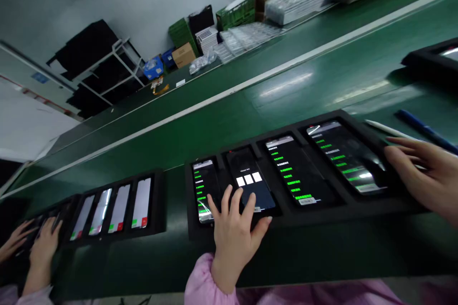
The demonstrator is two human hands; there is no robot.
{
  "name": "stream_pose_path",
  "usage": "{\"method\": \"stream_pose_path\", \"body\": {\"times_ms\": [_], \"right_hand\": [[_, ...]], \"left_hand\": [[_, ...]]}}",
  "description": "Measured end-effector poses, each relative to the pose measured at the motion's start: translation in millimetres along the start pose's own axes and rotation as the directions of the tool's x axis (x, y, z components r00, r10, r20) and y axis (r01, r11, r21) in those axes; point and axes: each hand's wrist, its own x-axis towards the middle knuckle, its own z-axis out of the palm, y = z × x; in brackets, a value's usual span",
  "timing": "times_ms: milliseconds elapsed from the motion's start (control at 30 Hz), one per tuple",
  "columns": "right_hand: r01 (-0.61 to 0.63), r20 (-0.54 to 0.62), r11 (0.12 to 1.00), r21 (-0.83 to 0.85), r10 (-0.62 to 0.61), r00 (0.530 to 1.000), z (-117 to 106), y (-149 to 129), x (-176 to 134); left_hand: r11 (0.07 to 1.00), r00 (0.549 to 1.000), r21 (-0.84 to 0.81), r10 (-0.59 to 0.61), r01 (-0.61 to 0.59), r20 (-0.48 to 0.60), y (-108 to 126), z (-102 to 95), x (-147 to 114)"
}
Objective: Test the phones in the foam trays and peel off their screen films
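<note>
Several smartphones lie face up in the slots of a black foam tray [263,226] in front of me. My left hand [236,226] is spread, palm down, over the phone showing white squares [265,196]; I cannot tell whether its fingertips touch the glass. Left of it is a phone with green text lines [211,178], and to the right are a phone with a similar list [315,176] and another lit phone [352,157]. My right hand [425,171] is at the tray's right end, beside that last phone, its fingers loosely extended and holding nothing visible.
Another person's hands [45,243] work at the far left, beside a second black tray [159,200] of phones with pale screens. A white pen [386,127] and a blue pen [425,126] lie at right. Bubble-wrapped stacks [300,0] and crates [236,12] line the back of the green bench [214,124].
</note>
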Motion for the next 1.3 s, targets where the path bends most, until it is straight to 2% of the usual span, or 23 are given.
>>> {"method": "stream_pose_path", "body": {"times_ms": [67, 167, 333, 500, 667, 767, 800, 867, 933, 1000, 1033, 1133, 1233, 1300], "right_hand": [[-0.037, 0.059, 0.999, -0.026, 0.038, 0.998, -5, -10, -1], [-0.036, 0.082, 0.999, -0.031, 0.038, 0.996, -10, -20, 0], [-0.017, 0.09, 1.0, 0.004, 0.017, 0.996, -9, -19, 1], [-0.008, 0.11, 1.0, 0.018, 0.006, 0.994, -8, -20, 2], [0.026, 0.127, 1.0, 0.009, -0.027, 0.992, -13, -28, 1], [0.054, 0.121, 0.998, 0.014, -0.055, 0.991, -13, -29, 0], [0.062, 0.114, 0.998, 0.017, -0.063, 0.991, -13, -28, 0], [0.077, 0.091, 0.997, 0.028, -0.079, 0.993, -11, -27, 0], [0.092, 0.061, 0.995, 0.044, -0.094, 0.994, -8, -25, -1], [0.112, 0.03, 0.991, 0.071, -0.115, 0.993, -7, -23, -2], [0.126, 0.016, 0.988, 0.088, -0.127, 0.992, -6, -23, -3], [0.171, -0.008, 0.973, 0.154, -0.172, 0.985, -6, -21, -7], [0.179, -0.014, 0.961, 0.213, -0.18, 0.984, -8, -16, -7], [0.168, -0.012, 0.956, 0.242, -0.17, 0.985, -12, -12, -6]], "left_hand": [[0.999, 0.999, -0.023, -0.034, 0.034, -0.018, 1, 1.3, 0], [0.999, 0.999, -0.029, -0.03, 0.029, -0.031, 1, 3.0, 1], [1.0, 0.999, -0.025, -0.007, 0.006, -0.046, -1, 5.1, 1], [1.0, 1.0, -0.031, -0.001, 0.0, -0.012, -3, 2.6, 1], [0.992, 0.994, -0.071, -0.105, 0.104, -0.011, 2, -2.6, 25], [0.99, 0.992, -0.069, -0.127, 0.126, -0.013, 5, -3.6, 37], [0.988, 0.991, -0.082, -0.132, 0.13, -0.02, 4, -4.7, 36], [0.978, 0.981, -0.146, -0.167, 0.151, -0.101, -3, -9.6, 22], [0.94, 0.932, -0.278, -0.267, 0.196, -0.245, -18, -17.6, -6], [0.837, 0.841, -0.473, -0.447, 0.274, -0.304, -40, -26.1, -41], [0.744, 0.776, -0.582, -0.563, 0.327, -0.284, -52, -29.3, -58], [0.581, 0.641, -0.686, -0.737, 0.438, -0.215, -83, -30.6, -93], [0.425, 0.567, -0.774, -0.817, 0.47, -0.105, -99, -18.3, -93], [0.342, 0.543, -0.824, -0.838, 0.452, -0.05, -99, -6.9, -80]]}}
